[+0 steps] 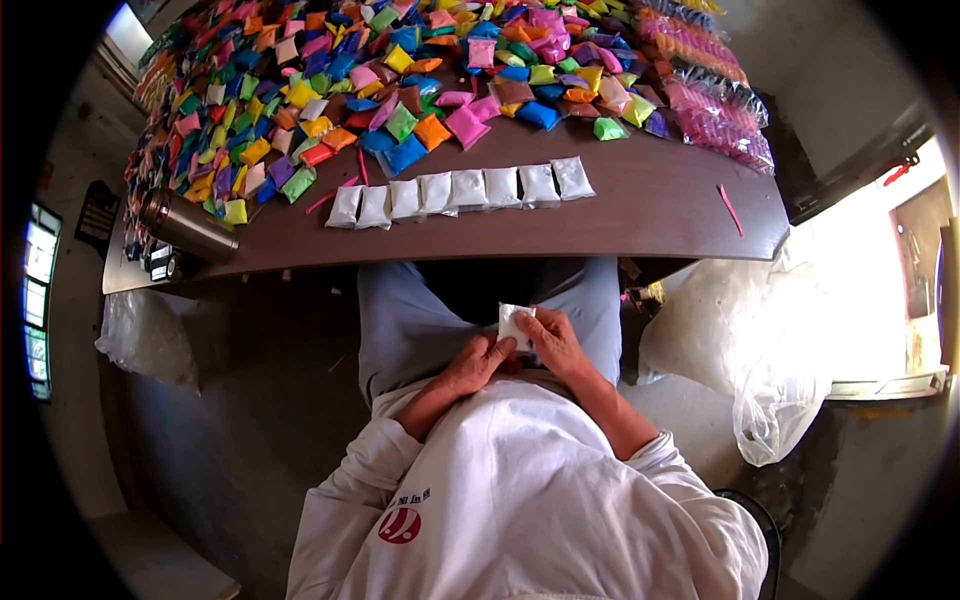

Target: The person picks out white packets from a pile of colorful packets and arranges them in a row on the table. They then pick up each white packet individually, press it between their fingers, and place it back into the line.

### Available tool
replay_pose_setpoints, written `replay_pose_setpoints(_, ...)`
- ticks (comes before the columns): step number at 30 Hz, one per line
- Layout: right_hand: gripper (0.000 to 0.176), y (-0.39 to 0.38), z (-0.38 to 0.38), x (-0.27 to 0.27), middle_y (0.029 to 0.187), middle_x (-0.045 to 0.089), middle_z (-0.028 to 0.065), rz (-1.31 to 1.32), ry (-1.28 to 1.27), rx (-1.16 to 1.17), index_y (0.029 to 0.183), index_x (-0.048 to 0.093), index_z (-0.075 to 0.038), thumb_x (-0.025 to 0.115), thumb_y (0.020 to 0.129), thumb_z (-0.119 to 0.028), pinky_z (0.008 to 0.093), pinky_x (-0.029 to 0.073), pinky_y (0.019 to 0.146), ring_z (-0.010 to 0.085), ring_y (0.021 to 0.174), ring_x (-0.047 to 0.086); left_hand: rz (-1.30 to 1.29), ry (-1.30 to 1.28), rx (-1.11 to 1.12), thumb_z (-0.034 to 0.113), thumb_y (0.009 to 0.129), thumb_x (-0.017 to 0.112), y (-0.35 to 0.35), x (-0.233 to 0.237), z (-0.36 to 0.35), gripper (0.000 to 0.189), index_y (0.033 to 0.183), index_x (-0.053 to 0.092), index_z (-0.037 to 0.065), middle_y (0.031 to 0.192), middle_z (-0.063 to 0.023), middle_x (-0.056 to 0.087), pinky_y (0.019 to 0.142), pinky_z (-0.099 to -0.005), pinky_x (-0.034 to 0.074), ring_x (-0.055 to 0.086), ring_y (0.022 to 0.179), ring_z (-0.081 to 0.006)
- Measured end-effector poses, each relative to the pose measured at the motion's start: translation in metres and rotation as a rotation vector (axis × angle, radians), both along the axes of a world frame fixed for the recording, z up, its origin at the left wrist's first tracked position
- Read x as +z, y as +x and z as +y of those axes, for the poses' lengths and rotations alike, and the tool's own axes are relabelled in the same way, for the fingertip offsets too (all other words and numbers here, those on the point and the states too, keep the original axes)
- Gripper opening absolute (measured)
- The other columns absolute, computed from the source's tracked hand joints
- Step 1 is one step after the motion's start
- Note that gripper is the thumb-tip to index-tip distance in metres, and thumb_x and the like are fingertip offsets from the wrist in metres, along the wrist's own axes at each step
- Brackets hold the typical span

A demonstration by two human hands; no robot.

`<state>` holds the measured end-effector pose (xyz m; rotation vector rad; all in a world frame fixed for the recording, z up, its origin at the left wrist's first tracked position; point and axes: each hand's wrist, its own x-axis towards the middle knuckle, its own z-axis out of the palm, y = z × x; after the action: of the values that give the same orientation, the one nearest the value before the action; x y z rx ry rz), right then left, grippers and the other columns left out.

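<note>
In the head view, my left grip (472, 366) and my right grip (556, 345) are both closed on one small white packet (512, 322). I hold it over my lap, just short of the near edge of the bench (650, 210). On the bench a row of white packets (462, 192) lies side by side, with a heap of coloured packets (400, 80) behind it. A steel flask (190, 228) sits at the left end, and a pink strip (730, 210) lies toward the right.

Dark brown wooden table (650, 215) spanning the middle. Under the table, grey concrete floor (250, 420). Right of the table, glaring daylight through a doorway (850, 290), clear plastic bag (775, 400) slumped below. Left of the table, small lit window (38, 300). Beyond the table, pale wall (820, 60).
</note>
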<state>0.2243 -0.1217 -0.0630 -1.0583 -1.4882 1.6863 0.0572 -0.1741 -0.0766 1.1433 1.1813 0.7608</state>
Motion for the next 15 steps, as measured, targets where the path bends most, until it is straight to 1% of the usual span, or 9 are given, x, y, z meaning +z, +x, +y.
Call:
replay_pose_setpoints(3,0.036,0.0,0.0,0.0,0.07,0.056,-0.0006,0.037,-0.017,-0.017,0.09,0.063,0.0,0.05,0.095,-0.034,0.0249,0.042,0.057,0.0066,0.066,0.048,-0.002,0.037,-0.044,0.048,0.093,0.044,-0.001,-0.001,0.002,0.051,0.092,0.059,-0.001,0.077,-0.0079,0.064,0.07,-0.0296,0.047,0.059,0.071,-0.016)
replay_pose_setpoints(7,0.034,-0.002,-0.001,-0.001,0.073,0.057,0.0007,0.0,-0.069,-0.01,0.094,0.061,0.001,0.051,0.094,-0.031,0.0248,0.043,0.058,0.0077,0.065,0.049,-0.011,0.005,-0.024,0.049,0.093,0.043,-0.003,0.003,0.001,0.052,0.091,0.059,-0.001,0.077,-0.0077,0.064,0.07,-0.0298,0.047,0.059,0.071,-0.016)
replay_pose_setpoints(9,0.038,-0.009,-0.004,0.002,0.074,0.059,0.0043,0.051,0.043,-0.168,0.095,0.057,0.003,0.059,0.089,-0.034,0.0269,0.044,0.058,0.0103,0.066,0.052,-0.003,-0.014,-0.048,0.049,0.093,0.043,-0.005,0.003,0.001,0.052,0.098,0.057,-0.002,0.08,-0.0086,0.064,0.072,-0.0291,0.049,0.061,0.073,-0.0163)
replay_pose_setpoints(10,0.038,-0.007,-0.004,0.006,0.074,0.059,0.0043,0.052,0.043,-0.168,0.095,0.057,0.003,0.059,0.089,-0.034,0.0269,0.044,0.058,0.0103,0.066,0.052,-0.002,-0.013,-0.048,0.049,0.093,0.043,-0.005,0.004,0.001,0.052,0.098,0.057,-0.002,0.08,-0.0086,0.064,0.072,-0.0291,0.049,0.061,0.073,-0.0163)
replay_pose_setpoints(12,0.049,-0.001,-0.005,0.017,0.084,0.06,0.0086,-0.278,0.113,-0.198,0.098,0.052,0.005,0.068,0.081,-0.038,0.0294,0.046,0.061,0.0133,0.072,0.053,0.041,-0.008,-0.025,0.05,0.093,0.043,-0.004,0.007,0.001,0.054,0.099,0.058,-0.001,0.081,-0.0079,0.064,0.071,-0.0285,0.048,0.06,0.074,-0.0151)
replay_pose_setpoints(13,0.049,-0.001,-0.007,0.022,0.084,0.06,0.0086,-0.277,0.114,-0.199,0.098,0.052,0.005,0.068,0.081,-0.038,0.0294,0.046,0.061,0.0133,0.072,0.053,0.041,-0.007,-0.026,0.05,0.093,0.043,-0.004,0.009,0.002,0.054,0.099,0.058,-0.001,0.081,-0.0079,0.064,0.071,-0.0285,0.048,0.06,0.074,-0.0151)
replay_pose_setpoints(15,0.052,-0.002,-0.011,0.027,0.081,0.06,0.0088,-0.349,0.217,-0.192,0.091,0.053,0.003,0.074,0.075,-0.042,0.0309,0.047,0.061,0.0144,0.072,0.055,0.107,-0.058,-0.046,0.05,0.093,0.045,-0.002,0.012,0.003,0.052,0.099,0.058,0.0,0.08,-0.0068,0.063,0.07,-0.0282,0.047,0.058,0.074,-0.0135)
